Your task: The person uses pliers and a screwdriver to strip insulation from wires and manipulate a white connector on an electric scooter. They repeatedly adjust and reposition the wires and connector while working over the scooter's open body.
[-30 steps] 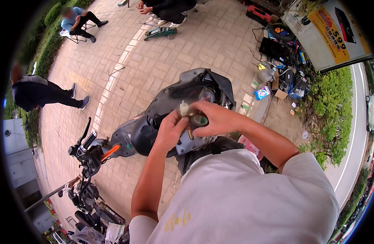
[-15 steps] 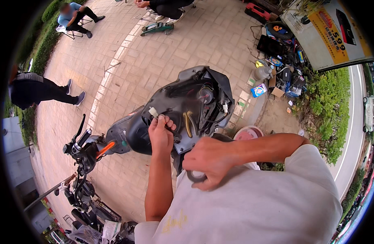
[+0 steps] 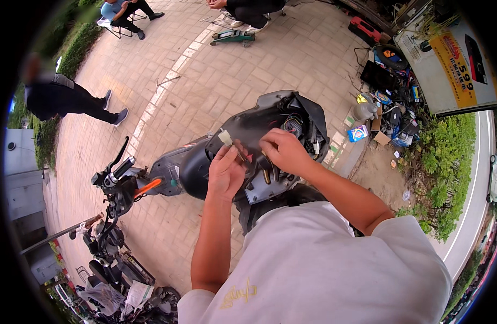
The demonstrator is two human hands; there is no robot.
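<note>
white connector (image 3: 225, 137) | small, pale plug; tilted, raised over your scooter's open dark body (image 3: 243, 129); bundled wires (image 3: 294, 125) exposed inside

A green floor jack (image 3: 233, 36) lies on the brick ground (image 3: 205, 86). A person in dark clothes (image 3: 64, 100) stands at the left. Boxes and tools (image 3: 389, 108) sit beside green bushes (image 3: 448, 167).

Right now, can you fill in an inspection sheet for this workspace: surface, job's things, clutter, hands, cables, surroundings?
Surface: brick paving.
Job's things: dark scooter with its body opened; small white connector.
Clutter: tools and boxes heaped by a signboard.
Hands: left hand holds the connector; right hand works inside the opening.
Cables: wire bundle exposed in the scooter.
Surroundings: seated people, a green hedge, a parked motorcycle.
</note>
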